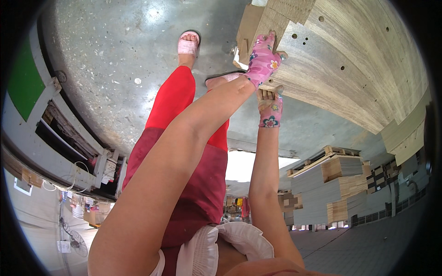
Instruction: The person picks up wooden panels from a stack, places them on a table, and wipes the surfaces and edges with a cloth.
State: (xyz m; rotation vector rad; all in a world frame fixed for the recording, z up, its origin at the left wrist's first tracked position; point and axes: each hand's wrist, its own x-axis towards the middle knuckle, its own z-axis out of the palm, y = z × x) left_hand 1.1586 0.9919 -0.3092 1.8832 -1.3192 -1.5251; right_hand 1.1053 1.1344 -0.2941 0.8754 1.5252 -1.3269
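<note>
Both my hands wear pink flowered gloves and hold a light wood-grain panel with small drilled holes, one of several stacked boards at the upper right. My left hand is pressed over the panel's near edge, fingers curled onto its face. Just below, my right hand grips the same edge from underneath. Smaller brown board pieces lie beside the stack. My red trousers and my feet in pink sandals stand on the concrete floor next to the boards.
The view is tipped far over. A grey machine frame with a green panel and loose cables runs along the left. Tall stacks of boards on pallets stand at the right. A floor fan is at the lower left.
</note>
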